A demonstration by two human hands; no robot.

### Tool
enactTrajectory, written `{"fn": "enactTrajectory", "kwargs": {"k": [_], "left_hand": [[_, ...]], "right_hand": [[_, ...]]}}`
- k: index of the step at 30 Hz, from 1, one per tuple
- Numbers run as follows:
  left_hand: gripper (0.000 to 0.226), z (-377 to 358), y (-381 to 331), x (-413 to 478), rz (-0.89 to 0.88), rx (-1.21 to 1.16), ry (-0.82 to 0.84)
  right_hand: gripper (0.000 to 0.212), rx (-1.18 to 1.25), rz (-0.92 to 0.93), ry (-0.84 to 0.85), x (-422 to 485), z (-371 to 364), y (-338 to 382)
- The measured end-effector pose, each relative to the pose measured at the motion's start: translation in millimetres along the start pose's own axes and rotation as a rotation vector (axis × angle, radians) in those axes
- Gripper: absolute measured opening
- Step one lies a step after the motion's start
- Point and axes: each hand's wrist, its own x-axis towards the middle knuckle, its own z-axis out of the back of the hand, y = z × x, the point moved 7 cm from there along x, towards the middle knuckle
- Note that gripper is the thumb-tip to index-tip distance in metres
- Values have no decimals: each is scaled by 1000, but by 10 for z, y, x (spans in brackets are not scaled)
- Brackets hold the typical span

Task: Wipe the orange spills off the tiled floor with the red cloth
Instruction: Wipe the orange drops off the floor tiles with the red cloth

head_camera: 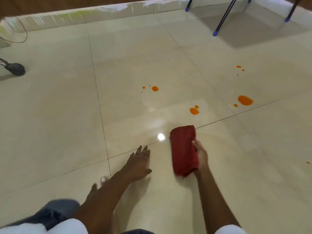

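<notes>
Red cloth: one, folded into a long pad, lying on the tiled floor across a grout line, near the person and short of every orange spill.

Hands: two. Right hand grips the cloth along its right edge, fingers curled over it. Left hand is flat on the floor, fingers spread, bracing, just left of the cloth and holding nothing.

Orange spills: four clusters ahead of the cloth, plus one small speck far right.
- Nearest blot, one large drop with a smaller one touching it, just beyond the cloth.
- Largest blot, with a small drop beside it, further right.
- Middle group, one round drop and a few tiny ones.
- Far group, two or three dots; the count is uncertain at this distance.

Other items: three chair legs with blue tips, top right; one dark wheel, left edge.

Risks, judged:
- Liquid may smear into streaks if the cloth is pushed straight through instead of gathering it.
- The glossy floor looks slippery; the bracing hand could slide.
- The far-right speck and tiny dots are easily missed.
- Orange could settle into the grout lines.
</notes>
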Motion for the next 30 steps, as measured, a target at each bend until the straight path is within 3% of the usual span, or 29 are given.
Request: {"fn": "enactTrajectory", "kwargs": {"k": [2, 4, 6, 10, 16, 19, 23, 27, 30], "left_hand": [[78, 138, -44, 173, -28, 17, -21], [80, 252, -84, 373, -63, 52, -19], [83, 333, -149, 526, -85, 92, -12], [87, 448, -241, 808, -41, 92, 51], [92, 600, -495, 1134, -81, 107, 96], [109, 686, -337, 1338, -95, 155, 7], [136, 692, -76, 1662, -122, 201, -98], [140, 797, 140, 1805, -122, 208, -135], [139, 743, 195, 1825, -139, 195, -91]], "right_hand": [[36, -242, 88, -129, 194, 176, 349], [43, -847, 320, -252, 301, 180, 617], [46, -1389, 509, -164, 332, -68, 529], [58, -1893, 184, 56, 528, -175, -56], [59, -2062, 101, 82, 559, -158, 116], [57, -2071, 227, 54, 471, -245, -73], [54, -2071, 458, 113, 1058, -662, 56], [53, -1874, 273, -178, 1614, -362, 603], [54, -1853, 409, -320, 1172, -347, 349]]}}
